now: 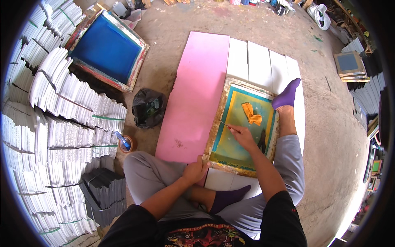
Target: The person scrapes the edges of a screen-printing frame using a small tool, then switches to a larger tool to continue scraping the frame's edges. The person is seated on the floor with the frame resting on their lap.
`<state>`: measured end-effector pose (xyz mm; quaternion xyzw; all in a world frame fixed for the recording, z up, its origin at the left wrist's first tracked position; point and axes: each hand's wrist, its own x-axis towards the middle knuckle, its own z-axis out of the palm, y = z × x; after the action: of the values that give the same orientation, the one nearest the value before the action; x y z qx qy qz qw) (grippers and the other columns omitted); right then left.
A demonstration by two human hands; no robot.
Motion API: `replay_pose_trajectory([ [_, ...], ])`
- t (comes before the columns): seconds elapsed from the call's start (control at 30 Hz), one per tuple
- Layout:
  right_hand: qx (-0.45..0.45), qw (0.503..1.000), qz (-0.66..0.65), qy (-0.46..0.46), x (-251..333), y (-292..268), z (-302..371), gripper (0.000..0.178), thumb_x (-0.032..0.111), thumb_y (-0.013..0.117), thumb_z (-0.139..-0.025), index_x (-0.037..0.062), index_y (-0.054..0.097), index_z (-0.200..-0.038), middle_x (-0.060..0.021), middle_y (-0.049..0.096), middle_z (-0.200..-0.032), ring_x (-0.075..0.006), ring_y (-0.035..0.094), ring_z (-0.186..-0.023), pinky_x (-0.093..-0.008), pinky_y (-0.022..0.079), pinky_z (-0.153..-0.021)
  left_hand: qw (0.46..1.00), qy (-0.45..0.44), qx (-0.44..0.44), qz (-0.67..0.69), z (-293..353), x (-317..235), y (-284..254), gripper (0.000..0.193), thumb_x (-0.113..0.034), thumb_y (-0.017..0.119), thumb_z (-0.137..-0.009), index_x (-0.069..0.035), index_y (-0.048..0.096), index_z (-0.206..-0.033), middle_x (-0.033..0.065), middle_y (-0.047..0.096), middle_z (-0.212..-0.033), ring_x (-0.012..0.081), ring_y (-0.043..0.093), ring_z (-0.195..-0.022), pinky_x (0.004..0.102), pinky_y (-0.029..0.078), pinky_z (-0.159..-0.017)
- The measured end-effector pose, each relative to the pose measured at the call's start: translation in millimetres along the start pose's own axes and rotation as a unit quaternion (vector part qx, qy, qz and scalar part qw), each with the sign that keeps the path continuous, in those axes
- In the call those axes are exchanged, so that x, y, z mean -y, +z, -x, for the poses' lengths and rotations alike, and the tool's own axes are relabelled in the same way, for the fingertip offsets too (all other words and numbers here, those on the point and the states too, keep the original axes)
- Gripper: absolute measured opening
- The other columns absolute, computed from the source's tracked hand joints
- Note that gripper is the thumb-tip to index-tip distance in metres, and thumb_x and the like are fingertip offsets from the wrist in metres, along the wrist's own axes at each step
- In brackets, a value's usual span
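A wood-framed printing screen (215, 138) lies in front of my crossed legs, its mesh stained green and yellow. My left hand (196, 169) grips the frame's near left corner with bent fingers. Over the left part of the mesh, my right hand (242, 136) pinches a slim red-handled tool (228, 126) with a thin shaft; its tip points at the left side of the frame. A crumpled orange cloth (252, 114) rests on the mesh beyond that hand. Right of the hand lies a dark tool (262, 140), whose kind I cannot make out, partly behind my forearm.
Pink board (193, 86) and white panels (237, 57) lie under the screen. At left stand bundled white paper stacks (66, 103), a blue screen (109, 47), a black plastic bag (149, 108) and a brown tub (127, 144). My purple-socked foot (287, 95) sits against the frame's right edge.
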<state>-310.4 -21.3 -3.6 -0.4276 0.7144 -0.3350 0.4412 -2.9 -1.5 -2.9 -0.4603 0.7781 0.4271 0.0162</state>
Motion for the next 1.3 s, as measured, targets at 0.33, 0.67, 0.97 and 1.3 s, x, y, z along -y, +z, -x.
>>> replay_pose_trajectory([
  [0.33, 0.115, 0.981, -0.117, 0.105, 14.4, -5.7, -34.9, 0.033, 0.027, 0.058, -0.107, 0.0147, 0.069, -0.134, 0.0005, 0.063, -0.082, -0.0086, 0.048, -0.055, -0.0251, 0.038, -0.047, 1.000, -0.005, -0.002, -0.012, 1.4, 1.1, -0.6, 0.055, -0.053, 0.038, -0.107, 0.001, 0.042, -0.118, 0.0327, 0.067, -0.077, 0.0525, 0.068, -0.076, 0.0631, 0.052, -0.067],
  [0.67, 0.082, 0.996, -0.043, 0.022, 21.6, -17.3, -6.7, 0.034, 0.028, 0.060, -0.104, 0.0157, 0.069, -0.135, -0.0032, 0.070, -0.088, -0.0136, 0.056, -0.061, -0.0295, 0.047, -0.057, 1.000, -0.005, 0.001, -0.001, 0.2, -0.3, -0.9, 0.055, -0.053, 0.039, -0.107, 0.001, 0.043, -0.119, 0.0325, 0.068, -0.081, 0.0539, 0.067, -0.078, 0.0633, 0.052, -0.069],
  [0.97, -0.076, 0.957, 0.273, -0.055, 58.4, -12.4, 16.0, 0.028, 0.031, 0.063, -0.098, 0.0273, 0.074, -0.123, -0.0127, 0.075, -0.105, -0.0323, 0.072, -0.094, -0.0455, 0.056, -0.078, 1.000, -0.014, 0.011, -0.002, 1.0, -3.6, -5.2, 0.055, -0.052, 0.040, -0.107, 0.001, 0.043, -0.118, 0.0323, 0.067, -0.080, 0.0536, 0.067, -0.077, 0.0626, 0.052, -0.068],
  [1.3, -0.019, 0.892, 0.451, 0.019, 106.5, -3.2, 21.8, 0.039, 0.024, 0.052, -0.101, 0.0273, 0.063, -0.138, -0.0164, 0.074, -0.094, -0.0361, 0.072, -0.090, -0.0489, 0.058, -0.075, 1.000, -0.010, 0.013, -0.011, -0.6, -8.2, -5.1, 0.056, -0.053, 0.040, -0.107, 0.001, 0.042, -0.119, 0.0322, 0.068, -0.081, 0.0524, 0.068, -0.077, 0.0626, 0.052, -0.066],
])
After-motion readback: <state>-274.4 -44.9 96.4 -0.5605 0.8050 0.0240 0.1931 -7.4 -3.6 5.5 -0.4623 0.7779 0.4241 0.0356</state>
